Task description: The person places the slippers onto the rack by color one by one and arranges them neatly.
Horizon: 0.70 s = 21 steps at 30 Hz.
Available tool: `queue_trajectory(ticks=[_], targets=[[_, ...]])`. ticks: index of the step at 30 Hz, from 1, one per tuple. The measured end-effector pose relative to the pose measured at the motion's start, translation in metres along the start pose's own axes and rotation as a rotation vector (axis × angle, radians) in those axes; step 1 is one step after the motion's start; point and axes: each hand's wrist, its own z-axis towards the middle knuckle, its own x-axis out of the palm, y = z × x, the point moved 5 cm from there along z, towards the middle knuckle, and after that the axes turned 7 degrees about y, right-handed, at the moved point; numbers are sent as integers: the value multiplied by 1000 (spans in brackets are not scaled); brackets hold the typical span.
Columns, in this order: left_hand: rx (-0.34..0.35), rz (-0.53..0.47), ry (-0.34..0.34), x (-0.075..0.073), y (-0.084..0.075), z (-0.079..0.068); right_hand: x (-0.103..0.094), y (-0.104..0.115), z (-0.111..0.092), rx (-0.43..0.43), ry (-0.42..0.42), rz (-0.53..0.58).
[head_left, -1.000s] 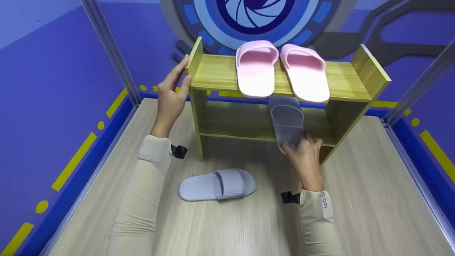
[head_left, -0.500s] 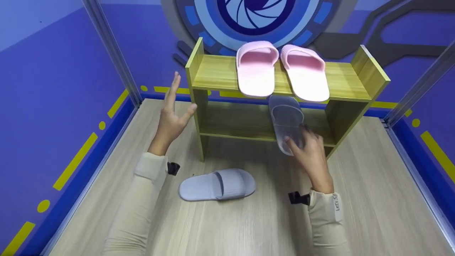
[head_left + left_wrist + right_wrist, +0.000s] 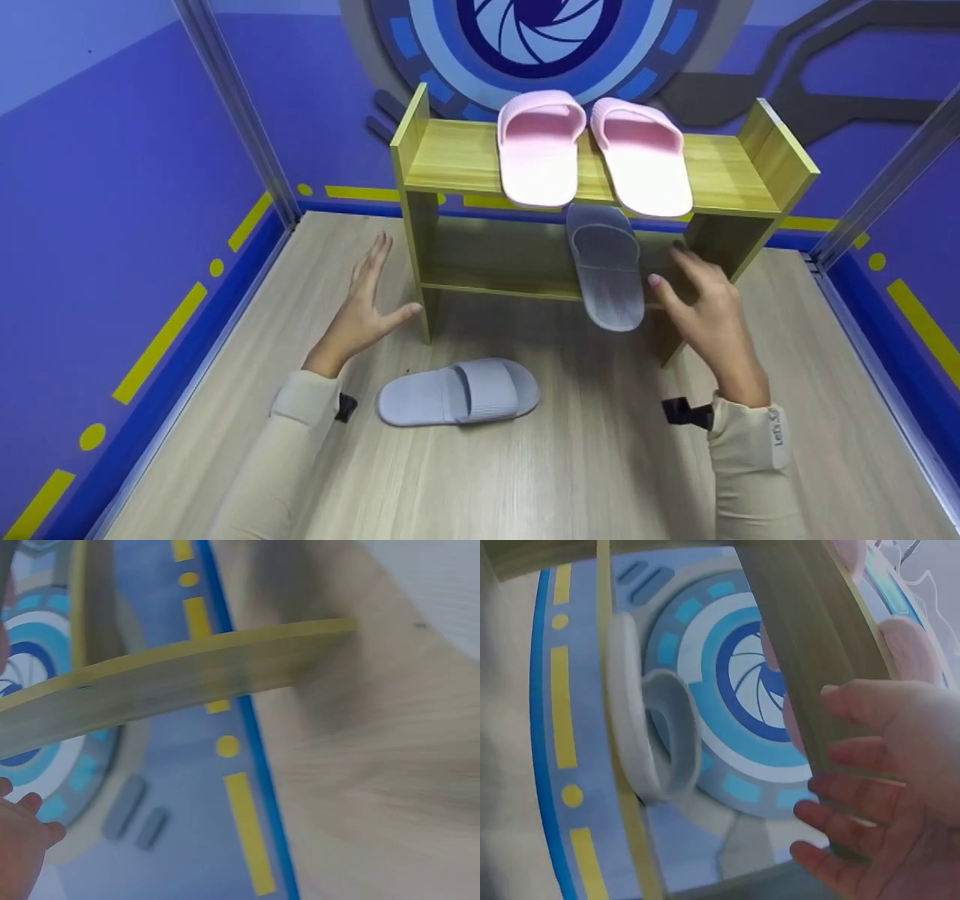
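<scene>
One grey slipper [image 3: 609,289] lies on the lower shelf of a wooden shoe rack [image 3: 495,259], its heel end jutting past the front edge. My right hand [image 3: 709,311] is just to the right of that slipper, fingers spread, holding nothing; the right wrist view also shows this hand [image 3: 892,795] apart from the grey slipper [image 3: 634,716]. Left of the rack, my left hand [image 3: 358,315] is in the air with fingers extended and nothing in it. A second grey slipper [image 3: 461,391] rests sideways on the floor between my arms.
On the rack's top shelf sit a left pink slipper [image 3: 540,161] and a right pink slipper [image 3: 649,169], side by side. Raised side panels [image 3: 776,146] bound that shelf. Blue walls [image 3: 97,187] enclose the wood-look floor [image 3: 495,480].
My right hand has let go of the grey slipper on the lower shelf and moved right. My left hand has come off the rack's side panel and moved down toward me.
</scene>
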Motion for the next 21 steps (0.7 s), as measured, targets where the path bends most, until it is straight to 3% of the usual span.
queue_trajectory(ticks=[7,13,21], targets=[[-87,51,118,23,22,-27,-24,-2,3,-77,-52,-6],[-122,83,230,42,35,-48,-45,-2,5,-115,-92,-10],[-87,144,390,66,45,-66,-69,-7,7,-137,-129,-49]])
